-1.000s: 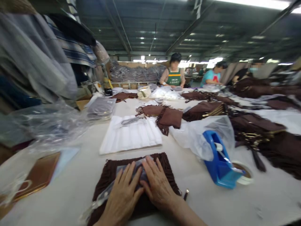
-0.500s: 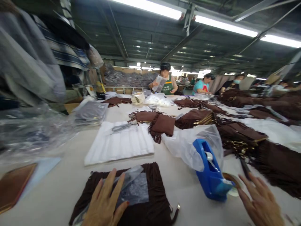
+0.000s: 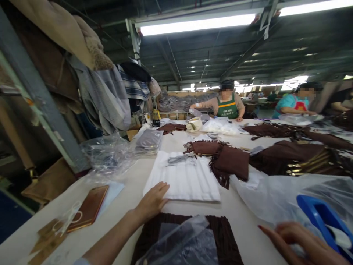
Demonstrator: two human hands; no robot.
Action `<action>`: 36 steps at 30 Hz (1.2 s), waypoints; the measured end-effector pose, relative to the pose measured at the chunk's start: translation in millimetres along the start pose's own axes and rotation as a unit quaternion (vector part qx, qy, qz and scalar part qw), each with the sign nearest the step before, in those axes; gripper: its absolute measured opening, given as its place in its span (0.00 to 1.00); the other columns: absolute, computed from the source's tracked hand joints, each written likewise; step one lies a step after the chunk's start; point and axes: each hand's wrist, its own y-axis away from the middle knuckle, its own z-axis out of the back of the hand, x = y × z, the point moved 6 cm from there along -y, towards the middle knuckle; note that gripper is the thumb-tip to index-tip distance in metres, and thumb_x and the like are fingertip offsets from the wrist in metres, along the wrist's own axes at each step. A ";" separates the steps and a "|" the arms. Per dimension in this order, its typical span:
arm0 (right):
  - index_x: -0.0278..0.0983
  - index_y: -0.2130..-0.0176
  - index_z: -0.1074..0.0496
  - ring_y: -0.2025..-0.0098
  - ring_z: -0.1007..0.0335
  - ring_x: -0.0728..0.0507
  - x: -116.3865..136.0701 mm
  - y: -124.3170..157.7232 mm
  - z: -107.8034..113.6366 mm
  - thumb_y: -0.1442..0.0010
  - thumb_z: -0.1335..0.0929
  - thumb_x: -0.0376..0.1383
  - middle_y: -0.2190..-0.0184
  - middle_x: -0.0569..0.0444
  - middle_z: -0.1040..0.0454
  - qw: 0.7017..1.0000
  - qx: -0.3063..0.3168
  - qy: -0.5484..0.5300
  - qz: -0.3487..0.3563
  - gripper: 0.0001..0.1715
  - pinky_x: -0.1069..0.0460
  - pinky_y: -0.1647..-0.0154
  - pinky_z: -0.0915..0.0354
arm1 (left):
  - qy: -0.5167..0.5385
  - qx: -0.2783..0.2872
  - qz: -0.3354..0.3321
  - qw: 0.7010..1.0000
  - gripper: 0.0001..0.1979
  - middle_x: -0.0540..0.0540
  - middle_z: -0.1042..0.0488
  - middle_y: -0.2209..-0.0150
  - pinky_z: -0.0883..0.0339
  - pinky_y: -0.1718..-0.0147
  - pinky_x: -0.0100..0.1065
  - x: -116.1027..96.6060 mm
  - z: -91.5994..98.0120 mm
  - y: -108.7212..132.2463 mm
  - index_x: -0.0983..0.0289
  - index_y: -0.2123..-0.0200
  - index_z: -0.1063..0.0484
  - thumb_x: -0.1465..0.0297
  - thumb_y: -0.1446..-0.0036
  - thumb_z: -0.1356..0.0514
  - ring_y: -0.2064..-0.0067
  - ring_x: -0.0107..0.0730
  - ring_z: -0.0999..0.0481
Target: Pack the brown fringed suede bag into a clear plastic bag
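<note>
My left hand (image 3: 151, 200) reaches forward and its fingers rest on the near edge of a stack of white folded sheets (image 3: 183, 176); it holds nothing. A brown fringed bag (image 3: 228, 243) lies at the table's near edge with a clear plastic sleeve (image 3: 187, 243) on top of it. My right hand (image 3: 298, 243) is low at the right with fingers stretched toward a blue tape dispenser (image 3: 322, 221), close beside it; whether it touches the dispenser is unclear.
More brown fringed bags (image 3: 226, 158) lie across the white table (image 3: 129, 184), with clear plastic bags (image 3: 270, 191) at right. A brown wallet-like item (image 3: 89, 208) lies at left. Garments hang on a rack (image 3: 104, 92). Other people (image 3: 228, 105) work at the far end.
The view swung left. My left hand left the brown bag and moved forward onto the white stack. My right hand moved right, off the bag, toward the blue dispenser.
</note>
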 end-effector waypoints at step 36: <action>0.40 0.78 0.31 0.69 0.31 0.46 11.0 -56.8 -204.8 0.53 0.33 0.27 0.74 0.58 0.28 0.916 0.335 -0.154 -0.157 0.08 0.52 0.67 0.38 | -0.043 0.077 -0.057 0.994 0.16 0.58 0.29 0.53 0.35 0.58 0.43 5.5 -33.5 -29.0 0.65 0.55 0.34 0.62 0.42 0.42 0.54 0.42 0.31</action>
